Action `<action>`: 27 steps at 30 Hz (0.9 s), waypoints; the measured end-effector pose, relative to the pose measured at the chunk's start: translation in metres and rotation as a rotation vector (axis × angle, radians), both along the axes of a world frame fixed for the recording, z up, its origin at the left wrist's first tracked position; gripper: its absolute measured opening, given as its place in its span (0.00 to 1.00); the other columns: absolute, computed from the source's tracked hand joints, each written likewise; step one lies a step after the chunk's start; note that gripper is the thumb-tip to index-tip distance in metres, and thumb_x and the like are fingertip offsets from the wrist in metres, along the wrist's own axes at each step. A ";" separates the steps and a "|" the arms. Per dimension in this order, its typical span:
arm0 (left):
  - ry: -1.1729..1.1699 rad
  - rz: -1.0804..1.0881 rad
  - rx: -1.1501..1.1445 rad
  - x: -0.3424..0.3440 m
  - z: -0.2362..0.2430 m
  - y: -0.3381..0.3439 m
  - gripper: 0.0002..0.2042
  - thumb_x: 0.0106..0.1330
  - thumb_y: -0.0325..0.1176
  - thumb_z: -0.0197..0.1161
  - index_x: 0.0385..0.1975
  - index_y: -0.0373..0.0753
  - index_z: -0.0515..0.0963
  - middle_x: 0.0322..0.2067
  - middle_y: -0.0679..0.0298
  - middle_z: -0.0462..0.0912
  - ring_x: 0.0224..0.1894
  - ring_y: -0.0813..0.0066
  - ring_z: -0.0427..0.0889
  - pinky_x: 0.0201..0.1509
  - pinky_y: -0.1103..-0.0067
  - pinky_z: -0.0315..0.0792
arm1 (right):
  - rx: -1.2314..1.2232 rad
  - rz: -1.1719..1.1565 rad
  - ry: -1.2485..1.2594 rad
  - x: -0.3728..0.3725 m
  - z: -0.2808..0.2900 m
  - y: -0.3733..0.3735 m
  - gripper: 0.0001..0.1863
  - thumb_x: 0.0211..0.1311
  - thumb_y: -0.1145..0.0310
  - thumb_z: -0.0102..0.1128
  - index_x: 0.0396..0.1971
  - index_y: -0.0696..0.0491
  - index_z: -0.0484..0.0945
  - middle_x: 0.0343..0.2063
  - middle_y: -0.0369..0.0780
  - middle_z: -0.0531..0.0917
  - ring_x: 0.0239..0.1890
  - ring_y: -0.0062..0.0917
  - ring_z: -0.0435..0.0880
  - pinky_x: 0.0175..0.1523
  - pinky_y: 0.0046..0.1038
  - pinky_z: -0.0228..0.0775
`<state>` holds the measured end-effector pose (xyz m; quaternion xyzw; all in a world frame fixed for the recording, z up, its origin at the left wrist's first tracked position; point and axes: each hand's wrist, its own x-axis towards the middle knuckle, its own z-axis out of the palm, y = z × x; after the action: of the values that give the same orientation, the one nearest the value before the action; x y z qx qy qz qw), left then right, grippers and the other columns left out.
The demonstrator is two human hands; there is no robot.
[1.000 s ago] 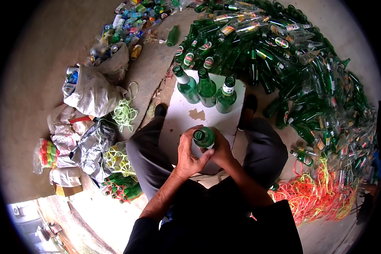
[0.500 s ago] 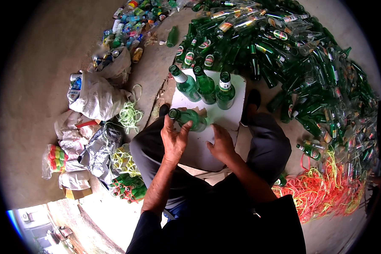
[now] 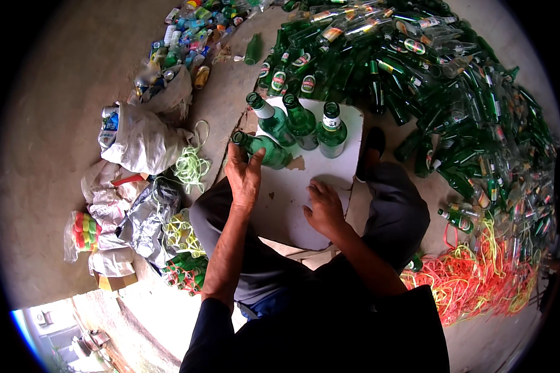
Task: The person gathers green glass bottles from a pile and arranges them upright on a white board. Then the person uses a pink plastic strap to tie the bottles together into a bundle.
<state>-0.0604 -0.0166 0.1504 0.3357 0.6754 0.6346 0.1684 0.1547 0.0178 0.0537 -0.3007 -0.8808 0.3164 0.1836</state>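
Note:
My left hand grips a green glass bottle, which leans toward the left, low over the far left part of a white board between my legs. The board has worn brown patches. Three green bottles stand upright at its far end: one with a white neck band, a middle one and one with a neck label. My right hand rests open near the board's right edge, fingers loosely curled, holding nothing.
A heap of glass bottles spreads behind and right; red-yellow strapping lies lower right. Plastic bottles lie at far left, above white sacks, pale green cord and bundled bags on the concrete floor.
Both hands held the bottle upright at the board's near part. My right hand has let go and stays on the board, while my left has carried the bottle forward and left, tilting it.

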 end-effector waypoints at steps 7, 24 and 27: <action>-0.037 -0.002 0.057 0.000 -0.010 0.009 0.19 0.64 0.25 0.68 0.52 0.32 0.70 0.45 0.60 0.81 0.49 0.74 0.78 0.55 0.76 0.72 | 0.067 -0.009 0.001 -0.002 -0.004 0.000 0.22 0.47 0.70 0.72 0.44 0.60 0.78 0.57 0.48 0.75 0.55 0.47 0.75 0.60 0.43 0.68; -0.330 -0.129 -0.087 -0.006 -0.071 0.007 0.33 0.57 0.26 0.75 0.62 0.37 0.65 0.53 0.61 0.79 0.55 0.69 0.77 0.61 0.73 0.70 | 0.072 -0.006 -0.021 -0.003 0.001 0.003 0.16 0.48 0.70 0.72 0.36 0.60 0.80 0.57 0.49 0.76 0.54 0.48 0.75 0.60 0.43 0.68; -0.297 -0.132 -0.101 -0.005 -0.071 0.007 0.33 0.58 0.25 0.74 0.62 0.37 0.65 0.53 0.61 0.78 0.55 0.69 0.77 0.61 0.73 0.70 | 0.053 -0.002 -0.035 -0.003 0.003 0.003 0.16 0.47 0.70 0.72 0.36 0.60 0.80 0.57 0.50 0.76 0.54 0.48 0.75 0.60 0.43 0.68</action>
<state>-0.0657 -0.0091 0.0797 0.2731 0.6506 0.6300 0.3245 0.1520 0.0213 0.0566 -0.3020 -0.8917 0.2875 0.1762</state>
